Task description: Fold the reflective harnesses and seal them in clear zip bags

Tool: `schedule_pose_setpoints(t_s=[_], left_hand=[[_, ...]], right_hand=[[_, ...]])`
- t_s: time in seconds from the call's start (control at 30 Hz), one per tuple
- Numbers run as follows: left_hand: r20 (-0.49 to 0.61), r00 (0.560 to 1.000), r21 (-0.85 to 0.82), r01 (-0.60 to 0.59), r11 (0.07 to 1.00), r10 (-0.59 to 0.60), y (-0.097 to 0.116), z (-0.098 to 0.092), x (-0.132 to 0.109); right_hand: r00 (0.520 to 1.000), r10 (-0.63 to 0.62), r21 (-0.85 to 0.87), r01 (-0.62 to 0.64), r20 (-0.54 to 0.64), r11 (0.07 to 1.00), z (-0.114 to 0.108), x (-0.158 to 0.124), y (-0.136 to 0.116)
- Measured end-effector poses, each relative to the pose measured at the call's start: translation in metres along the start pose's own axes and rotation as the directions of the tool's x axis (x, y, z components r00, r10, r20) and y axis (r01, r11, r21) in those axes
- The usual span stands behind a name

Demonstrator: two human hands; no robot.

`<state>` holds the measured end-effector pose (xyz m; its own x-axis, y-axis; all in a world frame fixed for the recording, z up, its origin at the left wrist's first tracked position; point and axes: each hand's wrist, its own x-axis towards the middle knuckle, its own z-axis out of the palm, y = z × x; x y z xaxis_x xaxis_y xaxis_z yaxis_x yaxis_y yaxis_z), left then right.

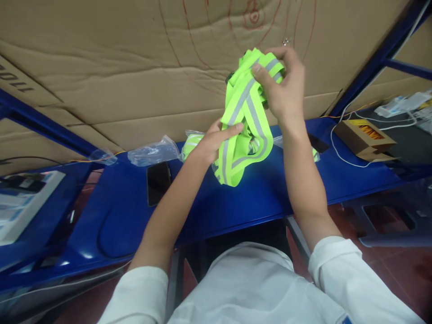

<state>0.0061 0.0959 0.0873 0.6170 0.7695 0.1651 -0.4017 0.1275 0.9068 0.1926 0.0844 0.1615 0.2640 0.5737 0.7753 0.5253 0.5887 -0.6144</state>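
Both hands hold up a bundle of neon yellow-green reflective straps point(241, 105) with grey stripes, above the blue table point(249, 193). It looks like a reflective vest, partly folded, with loops hanging down. My right hand point(286, 83) grips its upper end, thumb in front and fingers behind. Lower on the left side, my left hand point(216, 139) pinches a strap between thumb and fingers. Dark buckle-like bits show at the bundle's edge. Behind my left hand lies another neon bundle point(191, 143) in clear plastic.
Clear plastic bags point(155, 152) and a black phone point(158, 183) lie left on the table. An open cardboard box point(366, 137) and white cables sit at the right. A cardboard wall point(118, 67) with red drawn lines stands behind. A grey stool point(391, 220) is at lower right.
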Motion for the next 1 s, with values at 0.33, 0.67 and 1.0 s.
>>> schedule_pose_setpoints(t_s=[0.33,0.67,1.0], left_hand=[[0.071,0.997,-0.058,-0.016,0.998,0.020,-0.025,0.038,-0.003],[-0.031,0.999,0.343,0.031,0.939,-0.022,-0.017,0.002,0.005],[0.216,0.972,0.446,-0.019,0.895,-0.087,0.018,-0.023,-0.004]], right_hand=[[0.992,-0.008,-0.034,0.004,-0.125,0.999,0.025,-0.010,0.006],[0.961,0.265,0.176,-0.275,0.081,0.945,-0.012,0.008,0.015],[0.992,0.007,0.024,-0.010,0.124,1.000,-0.020,0.005,0.005]])
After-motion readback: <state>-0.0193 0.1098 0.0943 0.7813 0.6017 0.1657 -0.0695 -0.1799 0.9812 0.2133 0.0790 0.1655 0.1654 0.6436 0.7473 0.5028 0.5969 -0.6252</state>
